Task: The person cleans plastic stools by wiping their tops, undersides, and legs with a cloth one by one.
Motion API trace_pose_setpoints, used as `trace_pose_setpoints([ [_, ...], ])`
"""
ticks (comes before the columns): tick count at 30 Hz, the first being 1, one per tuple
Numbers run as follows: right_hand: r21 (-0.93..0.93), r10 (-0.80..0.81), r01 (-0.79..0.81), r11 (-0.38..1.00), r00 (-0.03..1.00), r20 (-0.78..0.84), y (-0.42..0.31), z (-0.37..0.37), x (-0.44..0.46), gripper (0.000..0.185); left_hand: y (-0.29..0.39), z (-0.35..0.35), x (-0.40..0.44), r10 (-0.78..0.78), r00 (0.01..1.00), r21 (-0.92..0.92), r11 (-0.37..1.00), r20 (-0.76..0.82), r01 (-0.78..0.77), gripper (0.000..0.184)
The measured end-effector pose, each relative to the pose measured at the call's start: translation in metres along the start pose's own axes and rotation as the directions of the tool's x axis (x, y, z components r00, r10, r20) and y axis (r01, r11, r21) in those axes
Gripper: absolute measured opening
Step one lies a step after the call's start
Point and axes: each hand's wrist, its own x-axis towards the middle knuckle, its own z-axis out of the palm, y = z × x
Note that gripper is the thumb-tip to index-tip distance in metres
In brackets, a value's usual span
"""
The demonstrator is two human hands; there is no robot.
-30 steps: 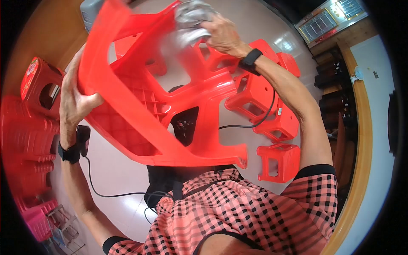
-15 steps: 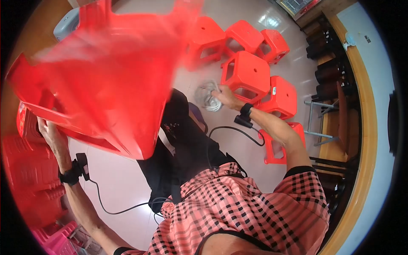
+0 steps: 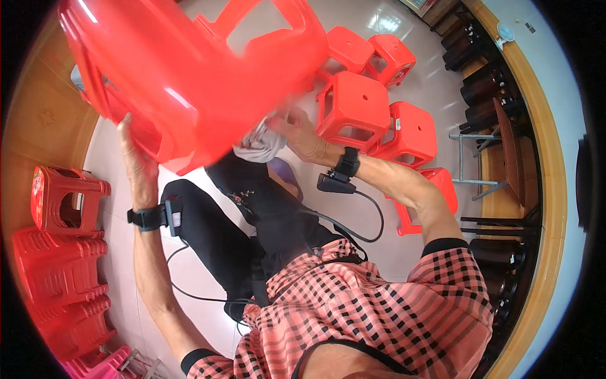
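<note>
Red plastic stools [image 3: 60, 262] sit nested in a stack at the left of the frame, below a separate stool with a flowered side [image 3: 39, 199]; a pink plastic item [image 3: 104, 363] shows at lower left. Just right of them, the left hand [image 3: 140, 158] grips the lower edge of a large red stool [image 3: 189, 76], raised and tilted across the upper left and top centre. At centre, the right hand [image 3: 304, 138] is closed around a bunched grey-white cloth [image 3: 260, 144] at the stool's lower right edge; blur hides whether it presses on the plastic. The step in hand looks like wiping. Further strokes would call for a steady left grip and a turn of the stool to bare fresh surfaces. Dark trousers [image 3: 205, 221] fill the space below. Right of centre, red stools [image 3: 365, 101] stand close together on the floor, limiting room on that side, while a black cable [image 3: 379, 211] loops below the right wrist and could snag. Farther right are a folding table [image 3: 510, 148] and dark seats [image 3: 483, 91].
</note>
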Motion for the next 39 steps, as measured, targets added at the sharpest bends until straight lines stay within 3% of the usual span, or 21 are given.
trace_pose_setpoints([
  [3, -0.169, -0.135, 0.106, 0.980, 0.975, -0.176, -0.015, 0.003, 0.004, 0.044, -0.019, 0.017, 0.001, -0.093, 0.996, -0.056, 0.994, -0.011, 0.092, 0.060],
  [6, -0.127, -0.183, 0.150, 0.981, 0.930, -0.318, -0.022, -0.039, 0.025, 0.050, -0.043, 0.023, 0.009, -0.128, 0.988, -0.087, 0.989, -0.088, 0.120, 0.056],
  [9, -0.081, -0.190, 0.173, 0.982, 0.918, -0.349, -0.039, -0.072, 0.042, 0.056, -0.059, 0.022, 0.013, -0.147, 0.988, -0.083, 0.986, -0.037, 0.143, 0.056],
  [10, -0.069, -0.183, 0.169, 0.983, 0.919, -0.350, -0.046, -0.080, 0.045, 0.059, -0.056, 0.023, 0.010, -0.245, 0.969, -0.189, 0.951, 0.019, 0.244, 0.050],
  [13, -0.054, 0.142, -0.143, 0.988, 0.990, -0.019, -0.077, -0.109, 0.045, 0.071, -0.054, 0.027, 0.002, -0.329, 0.944, -0.178, 0.928, 0.014, 0.326, 0.046],
  [16, -0.457, 0.018, -0.021, 0.889, 1.000, -0.011, -0.077, -0.112, 0.046, 0.071, -0.073, 0.001, 0.013, -0.376, 0.927, -0.211, 0.905, 0.002, 0.368, 0.047],
  [19, -0.558, -0.067, 0.080, 0.826, 0.997, 0.044, -0.083, -0.093, 0.041, 0.089, -0.102, -0.041, 0.034, -0.453, 0.880, -0.092, 0.879, 0.139, 0.467, 0.052],
  [22, -0.579, -0.154, 0.136, 0.804, 0.988, 0.018, -0.082, -0.074, 0.038, 0.083, -0.112, -0.046, 0.025, -0.442, 0.896, 0.142, 0.890, 0.038, 0.433, 0.053],
  [25, -0.518, 0.031, -0.098, 0.850, 0.990, -0.136, -0.073, -0.081, 0.039, 0.074, -0.111, -0.025, 0.011, -0.469, 0.883, 0.258, 0.850, -0.023, 0.458, 0.056],
  [26, -0.295, -0.018, -0.032, 0.955, 0.986, -0.168, -0.068, -0.064, 0.038, 0.053, -0.105, -0.010, -0.005, -0.364, 0.930, 0.337, 0.872, -0.043, 0.357, 0.066],
  [29, -0.194, 0.194, -0.241, 0.951, 0.953, -0.232, -0.029, -0.098, 0.053, 0.033, -0.096, -0.019, 0.003, -0.546, 0.821, 0.482, 0.682, -0.165, 0.550, 0.077],
  [30, -0.310, 0.227, -0.311, 0.899, 0.933, -0.278, -0.023, -0.100, 0.055, 0.029, -0.092, -0.012, -0.001, -0.499, 0.851, 0.496, 0.704, -0.163, 0.508, 0.080],
  [33, -0.538, 0.284, -0.441, 0.718, 0.892, -0.353, 0.013, -0.109, 0.029, 0.034, -0.083, -0.021, -0.010, -0.423, 0.897, 0.570, 0.709, -0.129, 0.416, 0.072],
  [37, -0.465, 0.383, -0.551, 0.693, 0.828, -0.410, 0.046, -0.128, -0.020, 0.032, -0.080, -0.035, -0.012, -0.420, 0.898, 0.577, 0.705, -0.130, 0.413, 0.064],
  [39, -0.195, 0.537, -0.676, 0.711, 0.701, -0.470, 0.039, -0.118, -0.052, 0.034, -0.079, -0.041, -0.014, -0.418, 0.899, 0.571, 0.709, -0.133, 0.414, 0.061],
])
